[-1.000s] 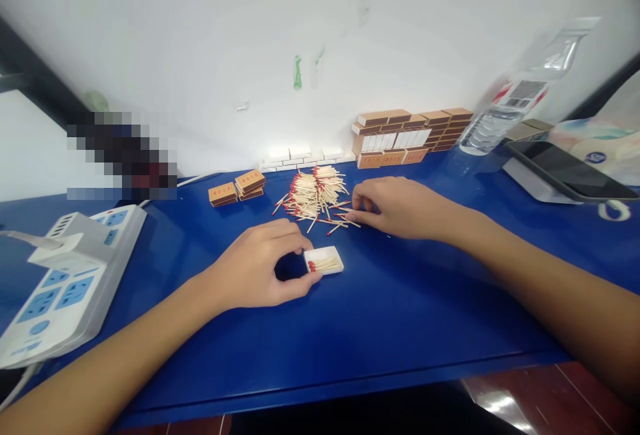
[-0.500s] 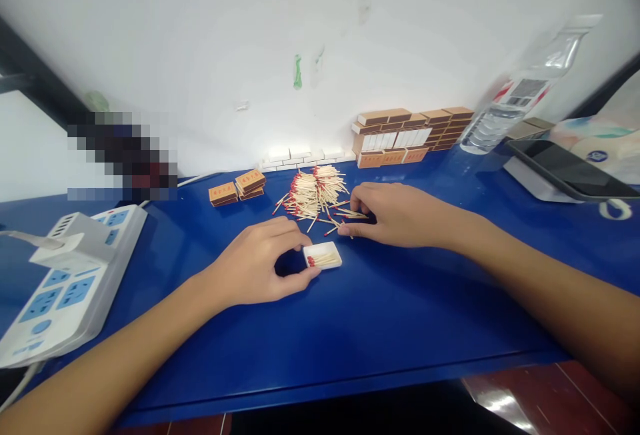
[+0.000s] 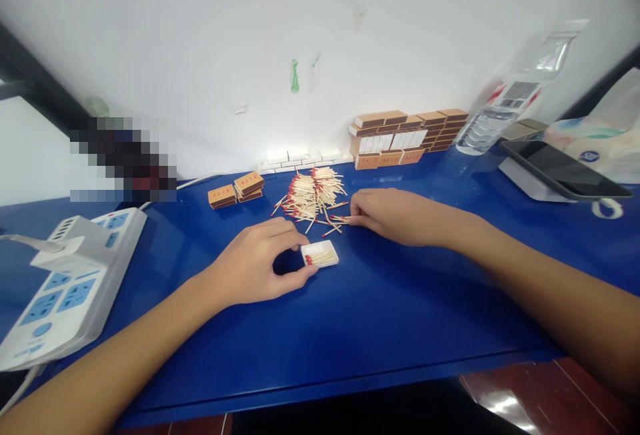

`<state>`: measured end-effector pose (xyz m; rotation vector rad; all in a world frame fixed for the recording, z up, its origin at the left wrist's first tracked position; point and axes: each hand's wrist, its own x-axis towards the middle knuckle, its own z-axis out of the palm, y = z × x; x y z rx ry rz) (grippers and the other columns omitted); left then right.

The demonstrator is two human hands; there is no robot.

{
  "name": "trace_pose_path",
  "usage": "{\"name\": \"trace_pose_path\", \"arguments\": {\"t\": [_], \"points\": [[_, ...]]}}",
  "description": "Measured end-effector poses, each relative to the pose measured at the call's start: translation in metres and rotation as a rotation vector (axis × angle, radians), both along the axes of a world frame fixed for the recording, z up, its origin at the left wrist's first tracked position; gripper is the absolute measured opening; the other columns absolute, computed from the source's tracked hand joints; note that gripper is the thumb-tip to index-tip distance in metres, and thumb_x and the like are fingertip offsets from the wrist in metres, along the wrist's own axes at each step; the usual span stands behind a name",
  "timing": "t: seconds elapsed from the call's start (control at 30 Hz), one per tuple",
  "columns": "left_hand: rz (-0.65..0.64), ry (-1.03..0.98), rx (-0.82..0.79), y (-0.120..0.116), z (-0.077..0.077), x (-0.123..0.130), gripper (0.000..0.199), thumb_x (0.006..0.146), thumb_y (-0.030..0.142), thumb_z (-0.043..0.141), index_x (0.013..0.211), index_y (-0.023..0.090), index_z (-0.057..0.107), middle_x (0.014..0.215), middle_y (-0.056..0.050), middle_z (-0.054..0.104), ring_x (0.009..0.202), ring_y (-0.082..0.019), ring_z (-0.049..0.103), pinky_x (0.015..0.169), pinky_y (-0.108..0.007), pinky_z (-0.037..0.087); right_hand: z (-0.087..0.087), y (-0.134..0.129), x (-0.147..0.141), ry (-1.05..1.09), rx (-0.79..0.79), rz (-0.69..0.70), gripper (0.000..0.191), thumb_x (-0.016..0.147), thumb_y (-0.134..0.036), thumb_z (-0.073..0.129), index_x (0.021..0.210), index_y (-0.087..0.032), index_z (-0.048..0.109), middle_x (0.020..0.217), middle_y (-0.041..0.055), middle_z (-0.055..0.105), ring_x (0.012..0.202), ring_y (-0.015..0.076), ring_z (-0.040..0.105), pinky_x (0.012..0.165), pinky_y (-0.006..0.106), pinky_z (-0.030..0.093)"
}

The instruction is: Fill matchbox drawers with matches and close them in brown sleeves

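My left hand (image 3: 265, 260) grips the near end of a small white matchbox tray (image 3: 329, 262) between thumb and fingers, the tray flat on the table. A few red-tipped matches (image 3: 317, 258) lie inside it, heads toward my left hand. Just behind is a loose pile of matches (image 3: 313, 195), with some stray ones at its near right side. There my right hand (image 3: 395, 215) is closed in a pinch, its fingertips on the ends of several matches (image 3: 341, 220) lying on the table.
Closed matchboxes (image 3: 235, 190) sit left of the pile. White trays (image 3: 300, 160) and stacked matchboxes (image 3: 400, 142) line the wall. A water bottle (image 3: 510, 102) and a phone (image 3: 565, 168) stand at right; a power strip (image 3: 75, 282) lies at left on the blue table (image 3: 320, 342).
My right thumb and fingers have closed from an open spread into a pinch at the stray matches. The left hand still holds the tray in place.
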<state>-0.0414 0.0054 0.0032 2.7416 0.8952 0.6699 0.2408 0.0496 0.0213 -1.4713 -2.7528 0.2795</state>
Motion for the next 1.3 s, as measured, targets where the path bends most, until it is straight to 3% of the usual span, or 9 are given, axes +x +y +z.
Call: {"name": "trace_pose_path", "arguments": {"t": [0.3,0.57,0.77,0.9,1.13,1.3], "points": [[0.024,0.004,0.008,0.0,0.0,-0.001,0.024,0.097,0.04,0.068,0.106,0.018,0.074,0.091,-0.006,0.073,0.082,-0.02,0.068,0.075,-0.035,0.056,-0.003,0.001,-0.001,-0.003,0.049,0.051,0.027,0.109,-0.035,0.048,0.094,-0.016,0.062,0.1,0.0111,0.071,0.072,0.0191,0.063,0.065,0.032,0.039],[0.032,0.012,0.01,0.001,-0.001,0.001,0.024,0.097,0.04,0.068,0.105,0.018,0.074,0.092,-0.007,0.073,0.083,-0.021,0.068,0.075,-0.035,0.056,-0.009,0.002,-0.003,-0.031,0.096,0.038,0.027,0.11,-0.032,0.043,0.101,-0.015,0.061,0.108,0.0134,0.069,0.083,0.0215,0.065,0.071,0.033,0.043],[0.029,0.01,0.011,0.001,-0.001,0.0,0.025,0.098,0.04,0.067,0.106,0.018,0.075,0.092,-0.007,0.073,0.083,-0.02,0.068,0.075,-0.035,0.056,-0.008,-0.001,-0.006,-0.106,0.11,0.048,0.027,0.111,-0.03,0.041,0.104,-0.013,0.061,0.11,0.0156,0.068,0.08,0.0218,0.064,0.069,0.033,0.04],[0.047,0.011,0.015,0.001,-0.001,0.0,0.025,0.096,0.039,0.069,0.106,0.017,0.075,0.091,-0.006,0.073,0.083,-0.02,0.067,0.073,-0.035,0.055,-0.005,0.001,0.0,-0.021,0.103,0.062,0.026,0.11,-0.031,0.042,0.102,-0.015,0.06,0.107,0.0141,0.067,0.074,0.0202,0.061,0.067,0.033,0.039],[0.107,0.015,0.035,0.002,0.0,0.0,0.023,0.096,0.039,0.07,0.105,0.018,0.074,0.089,-0.006,0.072,0.084,-0.022,0.068,0.074,-0.034,0.055,0.001,-0.017,-0.002,0.18,0.051,0.243,0.028,0.112,-0.038,0.041,0.098,-0.02,0.058,0.099,0.0087,0.068,0.074,0.0199,0.06,0.067,0.033,0.04],[0.08,0.01,0.024,0.001,-0.001,0.0,0.023,0.095,0.037,0.071,0.104,0.016,0.073,0.09,-0.007,0.072,0.083,-0.022,0.068,0.073,-0.034,0.055,-0.005,-0.038,-0.018,-0.001,0.245,0.407,0.02,0.105,-0.01,0.043,0.103,-0.015,0.061,0.105,0.0126,0.067,0.074,0.0195,0.058,0.064,0.033,0.038]]}}
